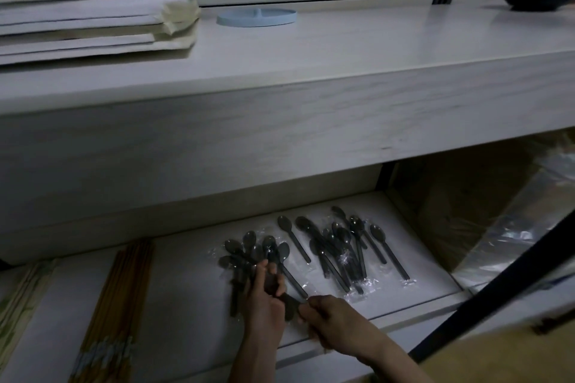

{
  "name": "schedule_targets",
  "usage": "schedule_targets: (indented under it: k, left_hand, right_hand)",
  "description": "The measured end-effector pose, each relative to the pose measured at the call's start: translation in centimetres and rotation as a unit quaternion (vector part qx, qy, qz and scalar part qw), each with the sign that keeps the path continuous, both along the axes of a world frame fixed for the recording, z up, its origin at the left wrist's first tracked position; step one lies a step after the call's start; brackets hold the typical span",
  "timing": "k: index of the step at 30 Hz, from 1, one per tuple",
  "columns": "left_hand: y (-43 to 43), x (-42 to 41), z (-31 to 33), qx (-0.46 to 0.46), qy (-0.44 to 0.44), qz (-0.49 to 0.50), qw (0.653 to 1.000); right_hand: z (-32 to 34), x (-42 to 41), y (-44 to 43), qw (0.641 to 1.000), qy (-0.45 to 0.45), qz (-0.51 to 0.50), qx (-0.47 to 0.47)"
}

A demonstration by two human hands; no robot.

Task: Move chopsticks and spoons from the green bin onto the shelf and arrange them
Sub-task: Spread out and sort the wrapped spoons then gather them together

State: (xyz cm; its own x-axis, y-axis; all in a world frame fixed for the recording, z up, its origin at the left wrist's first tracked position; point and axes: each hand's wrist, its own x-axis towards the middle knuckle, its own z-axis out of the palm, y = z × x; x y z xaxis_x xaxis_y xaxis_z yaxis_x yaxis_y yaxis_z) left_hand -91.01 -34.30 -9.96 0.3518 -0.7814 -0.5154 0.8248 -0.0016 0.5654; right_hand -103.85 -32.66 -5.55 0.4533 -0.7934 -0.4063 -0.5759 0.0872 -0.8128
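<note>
Nearest the camera, the left hand [264, 305] reaches onto the white lower shelf board [193, 289]. Its fingers are curled round the handles of a bunch of black plastic spoons in clear film wrappers [245, 253]. The bowls of this bunch fan out beyond the fingertips and lie on the board.

The right hand [336, 326] sits just beside the left, touching it at the knuckles. Its fingers are curled narrow and pinch the handle end of one wrapped spoon from the same bunch.

A second group of loose black wrapped spoons [342, 246] lies on the same board, right of the held bunch. These spoons overlap in a rough heap, bowls toward the back of the shelf.

A bundle of brown wooden chopsticks [121, 289] lies flat on the board, well left of the hands and pointing front to back. A pale green-patterned flat pack [18, 298] lies at the far left edge; its contents cannot be told.

A brown cardboard box [451, 205] stands at the right end of the lower shelf, with clear plastic sheeting [529, 221] beside it. A black diagonal bar [513, 283] crosses in front.

On the pale wood-grain upper shelf [342, 71] rest a stack of white and cream flat sheets [87, 15] and a pale blue round disc [256, 17].
</note>
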Motion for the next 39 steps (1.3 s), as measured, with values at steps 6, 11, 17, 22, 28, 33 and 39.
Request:
schedule_targets:
  k: [6, 11, 17, 22, 28, 33, 39]
  left_hand:
    - [-0.4, -1.6, -0.2, 0.018, -0.03, 0.009, 0.999]
    - [-0.5, -2.6, -0.1, 0.026, -0.026, 0.001, 0.999]
    - [-0.6, -3.4, 0.1, 0.01, -0.015, -0.008, 1.0]
    - [-0.2, -3.7, 0.5, 0.046, -0.067, 0.037, 0.996]
    - [0.4, -2.8, 0.3, 0.024, -0.013, 0.043, 0.999]
    - [1.4, -2.0, -0.2, 0.039, 0.057, 0.051, 0.996]
    - [2.7, 0.6, -0.3, -0.016, 0.081, 0.101, 0.992]
  right_hand:
    - [-0.8, -1.2, -0.1, 0.996, 0.043, 0.028, -0.079]
    - [-1.3, -2.5, -0.6, 0.994, 0.028, 0.053, -0.086]
    - [-1.4, -3.3, -1.2, 0.987, 0.07, 0.074, -0.123]
    - [-2.1, -2.9, -1.3, 0.963, 0.136, 0.062, -0.224]
    - [-2.4, -2.4, -1.4, 0.965, 0.069, 0.099, -0.233]
    - [-2.6, -1.5, -1.7, 0.965, 0.065, 0.12, -0.226]
    - [-0.8, 0.3, -1.8, 0.956, 0.075, 0.225, -0.17]
